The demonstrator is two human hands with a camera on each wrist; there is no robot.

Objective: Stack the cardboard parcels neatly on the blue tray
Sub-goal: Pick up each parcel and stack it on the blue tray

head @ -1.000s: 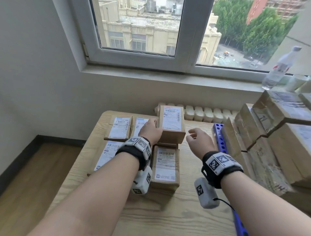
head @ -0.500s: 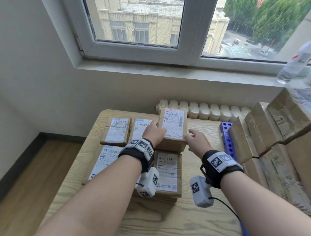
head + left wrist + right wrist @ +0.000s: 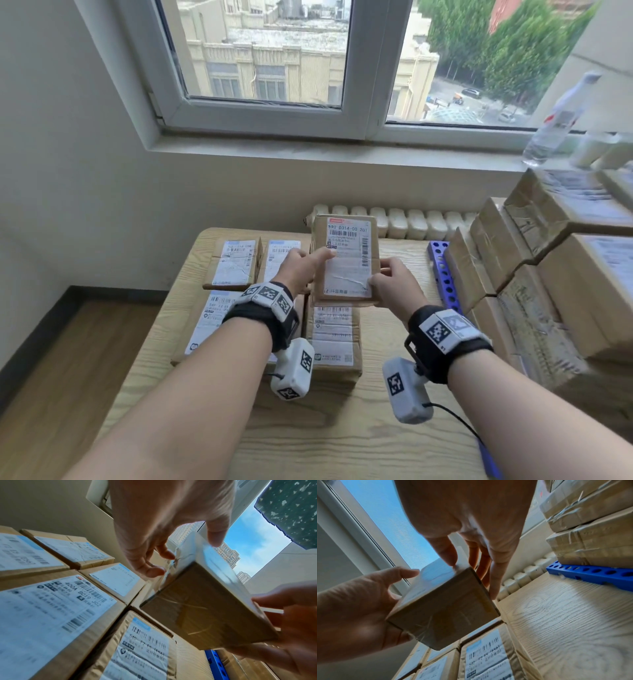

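A small cardboard parcel (image 3: 346,260) with a white label is lifted above the wooden table, held between both hands. My left hand (image 3: 301,267) grips its left side, thumb on the label. My right hand (image 3: 390,281) grips its right side, thumb on the label's corner. From the wrists the same parcel (image 3: 202,601) (image 3: 443,609) shows its brown taped underside, with the left hand (image 3: 164,534) and right hand (image 3: 467,545) clamped on opposite edges. The blue tray (image 3: 443,274) lies to the right, its perforated rim (image 3: 590,574) showing under a tall stack of parcels (image 3: 548,274).
Several labelled parcels (image 3: 236,263) lie flat on the table (image 3: 376,428) below and left of the held one. A radiator (image 3: 411,222) runs behind the table under the window sill. A plastic bottle (image 3: 558,120) stands on the sill at right.
The parcel has been raised off the pile on the table. My right hand, free before, has closed onto its right side, so both hands now hold it.
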